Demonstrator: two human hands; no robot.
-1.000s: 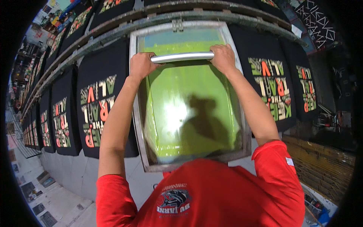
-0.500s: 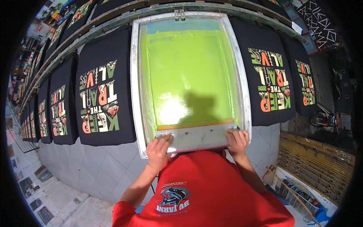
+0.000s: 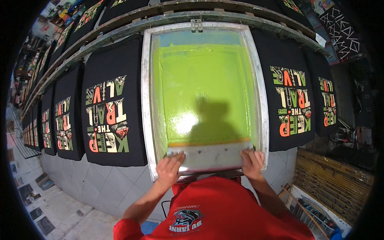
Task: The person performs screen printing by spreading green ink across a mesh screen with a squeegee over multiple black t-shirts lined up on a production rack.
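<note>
A wide metal squeegee (image 3: 212, 157) with a thin orange edge lies crosswise at the near end of a screen-printing frame (image 3: 263, 104). Bright green ink coats the mesh (image 3: 200, 76) inside the pale metal rim. My left hand (image 3: 170, 167) grips the squeegee's left end, fingers curled over its top. At the right end my right hand (image 3: 253, 163) holds it the same way. The squeegee hides the near part of the mesh, and a dark shadow falls on the ink just beyond it.
Black T-shirts (image 3: 106, 52) with colourful prints lie in a row on both sides of the frame. Beyond it runs a long rail (image 3: 120, 34), with a metal hinge (image 3: 196, 26) at the frame's far edge. A wire basket (image 3: 314, 214) stands at the lower right.
The whole scene sits slightly lower in the picture. Both hands keep their grip, and the squeegee stays at the near end of the frame.
</note>
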